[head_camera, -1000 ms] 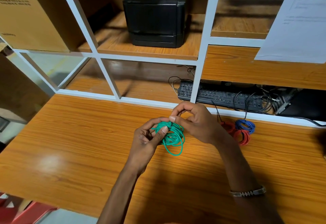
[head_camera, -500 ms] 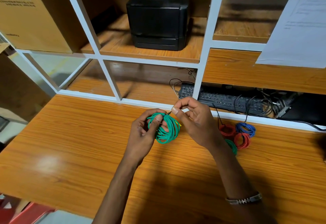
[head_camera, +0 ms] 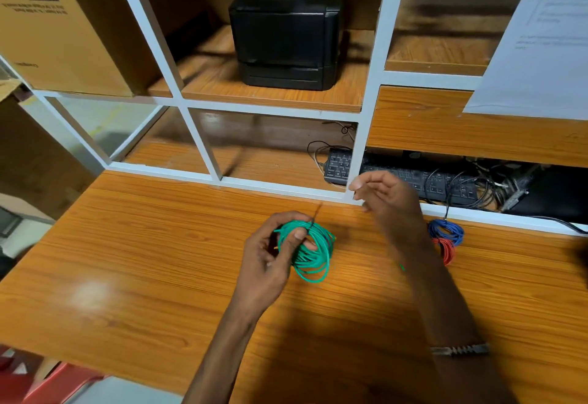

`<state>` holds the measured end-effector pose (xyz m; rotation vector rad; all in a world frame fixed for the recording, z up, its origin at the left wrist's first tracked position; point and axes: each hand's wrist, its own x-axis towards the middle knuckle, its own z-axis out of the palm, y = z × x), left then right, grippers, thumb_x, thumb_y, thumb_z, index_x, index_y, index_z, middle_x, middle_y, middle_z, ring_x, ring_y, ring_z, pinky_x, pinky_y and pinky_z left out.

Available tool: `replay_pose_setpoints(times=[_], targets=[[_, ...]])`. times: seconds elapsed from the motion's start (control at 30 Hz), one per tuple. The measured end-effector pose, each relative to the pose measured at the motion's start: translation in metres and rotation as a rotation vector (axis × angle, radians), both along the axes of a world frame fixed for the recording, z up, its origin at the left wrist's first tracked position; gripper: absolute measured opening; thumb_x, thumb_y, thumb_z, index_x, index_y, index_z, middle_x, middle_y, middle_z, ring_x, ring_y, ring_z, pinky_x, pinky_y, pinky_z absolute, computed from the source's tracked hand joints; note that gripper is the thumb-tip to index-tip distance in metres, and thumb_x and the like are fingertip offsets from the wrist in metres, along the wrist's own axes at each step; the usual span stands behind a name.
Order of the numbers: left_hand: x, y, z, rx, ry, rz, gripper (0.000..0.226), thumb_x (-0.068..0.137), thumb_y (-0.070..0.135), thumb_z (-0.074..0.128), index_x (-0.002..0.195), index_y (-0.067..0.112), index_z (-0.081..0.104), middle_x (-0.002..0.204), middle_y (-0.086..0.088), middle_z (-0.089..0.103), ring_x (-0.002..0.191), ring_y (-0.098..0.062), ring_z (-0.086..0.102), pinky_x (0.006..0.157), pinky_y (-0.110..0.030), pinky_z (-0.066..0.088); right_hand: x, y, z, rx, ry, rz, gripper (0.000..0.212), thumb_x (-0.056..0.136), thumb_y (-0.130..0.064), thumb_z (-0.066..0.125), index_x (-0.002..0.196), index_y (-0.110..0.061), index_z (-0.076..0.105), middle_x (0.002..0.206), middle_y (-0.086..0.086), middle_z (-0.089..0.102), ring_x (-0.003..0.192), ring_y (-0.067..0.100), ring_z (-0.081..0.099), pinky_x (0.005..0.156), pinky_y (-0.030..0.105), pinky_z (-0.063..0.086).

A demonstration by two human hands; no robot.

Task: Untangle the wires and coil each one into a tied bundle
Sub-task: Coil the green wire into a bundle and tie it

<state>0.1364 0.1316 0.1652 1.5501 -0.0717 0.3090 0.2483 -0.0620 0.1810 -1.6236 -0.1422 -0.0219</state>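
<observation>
The green wire coil (head_camera: 310,249) is held just above the wooden desk (head_camera: 133,263), pinched between thumb and fingers of the left hand (head_camera: 272,255); a thin dark tie end (head_camera: 316,214) sticks up from its top. The right hand (head_camera: 386,198) hovers apart from it, fingers loosely curled, holding nothing visible. Behind the right forearm lie a blue coil (head_camera: 445,231) and a red coil (head_camera: 445,251), touching. Beyond, a white-framed shelf (head_camera: 366,117) holds a black keyboard (head_camera: 410,177), a black printer (head_camera: 286,34) and a cardboard box (head_camera: 54,31) whose print is unreadable.

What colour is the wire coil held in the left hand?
Green. The wire coil, gripped by the left hand, shows clearly in the head view.
</observation>
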Motion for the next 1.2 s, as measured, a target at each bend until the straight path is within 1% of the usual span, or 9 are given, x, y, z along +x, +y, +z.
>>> replay_pose_setpoints(times=[0.07, 0.23, 0.5, 0.67, 0.8, 0.9, 1.0, 1.1, 1.2], targets=[[0.006, 0.005, -0.004, -0.026, 0.028, 0.037, 0.017, 0.1, 0.011, 0.062, 0.114, 0.006, 0.07, 0.087, -0.008, 0.075, 0.08, -0.015, 0.072, 0.076, -0.023, 0.054, -0.008, 0.0, 0.006, 0.013, 0.012, 0.143, 0.01, 0.093, -0.007, 0.071, 0.098, -0.015, 0.074, 0.095, 0.002, 0.078, 0.088, 0.011, 0.07, 0.069, 0.026, 0.052], [0.013, 0.002, -0.001, -0.02, 0.014, 0.049, 0.02, 0.1, 0.014, 0.062, 0.117, 0.007, 0.069, 0.099, -0.005, 0.076, 0.09, -0.017, 0.072, 0.082, -0.026, 0.056, -0.025, 0.019, 0.005, 0.003, -0.004, 0.421, 0.019, 0.094, -0.011, 0.073, 0.113, -0.012, 0.075, 0.112, 0.002, 0.077, 0.112, 0.019, 0.069, 0.093, 0.029, 0.056], [0.015, -0.007, -0.003, -0.055, 0.02, 0.05, 0.022, 0.1, 0.013, 0.063, 0.12, 0.007, 0.067, 0.102, -0.006, 0.076, 0.091, -0.019, 0.074, 0.082, -0.028, 0.057, -0.023, 0.031, 0.002, 0.016, -0.041, 0.224, 0.002, 0.091, -0.014, 0.077, 0.09, -0.013, 0.078, 0.095, 0.005, 0.076, 0.098, 0.021, 0.07, 0.084, 0.03, 0.056], [0.019, -0.008, -0.01, -0.002, 0.032, 0.062, 0.016, 0.102, 0.012, 0.065, 0.118, 0.012, 0.067, 0.102, -0.007, 0.075, 0.09, -0.029, 0.076, 0.081, -0.045, 0.06, -0.025, 0.04, -0.004, 0.105, 0.108, 0.102, 0.006, 0.088, -0.01, 0.077, 0.082, -0.011, 0.078, 0.085, 0.008, 0.075, 0.081, 0.016, 0.067, 0.075, 0.03, 0.053], [0.015, -0.01, -0.013, 0.146, -0.023, 0.078, 0.015, 0.1, 0.011, 0.069, 0.115, 0.013, 0.07, 0.099, -0.002, 0.075, 0.085, -0.03, 0.076, 0.078, -0.05, 0.061, -0.026, 0.044, -0.015, 0.191, 0.347, 0.086, 0.005, 0.076, -0.013, 0.076, 0.08, -0.012, 0.08, 0.083, 0.009, 0.076, 0.086, 0.025, 0.069, 0.082, 0.04, 0.053], [0.011, -0.006, -0.017, 0.148, -0.007, 0.064, 0.015, 0.1, 0.014, 0.07, 0.115, 0.015, 0.07, 0.101, -0.001, 0.075, 0.089, -0.032, 0.075, 0.082, -0.054, 0.06, -0.029, 0.05, -0.017, 0.141, 0.339, 0.042, 0.006, 0.08, -0.006, 0.076, 0.079, -0.01, 0.08, 0.084, 0.007, 0.077, 0.085, 0.02, 0.071, 0.075, 0.029, 0.055], [0.01, -0.002, -0.017, 0.095, 0.022, 0.059, 0.014, 0.1, 0.009, 0.069, 0.114, 0.009, 0.07, 0.101, -0.004, 0.076, 0.088, -0.031, 0.077, 0.081, -0.042, 0.061, -0.035, 0.052, -0.011, 0.151, 0.282, 0.051, 0.013, 0.085, -0.005, 0.075, 0.077, -0.014, 0.077, 0.079, 0.002, 0.075, 0.078, 0.011, 0.068, 0.068, 0.02, 0.052], [0.008, -0.002, -0.015, 0.053, 0.026, 0.066, 0.014, 0.099, 0.006, 0.066, 0.112, 0.009, 0.068, 0.098, -0.009, 0.075, 0.088, -0.03, 0.077, 0.08, -0.035, 0.059, -0.037, 0.047, -0.008, 0.177, 0.155, 0.122, 0.011, 0.087, -0.006, 0.076, 0.079, -0.014, 0.076, 0.079, 0.005, 0.072, 0.077, 0.014, 0.065, 0.071, 0.025, 0.052], [0.003, -0.005, -0.012, 0.035, 0.03, 0.025, 0.013, 0.099, 0.003, 0.066, 0.112, 0.003, 0.066, 0.097, -0.007, 0.076, 0.087, -0.028, 0.077, 0.079, -0.031, 0.059, -0.037, 0.044, -0.014, 0.232, 0.203, 0.131, 0.003, 0.081, -0.015, 0.079, 0.082, -0.012, 0.077, 0.084, 0.013, 0.072, 0.079, 0.02, 0.065, 0.075, 0.035, 0.051]])
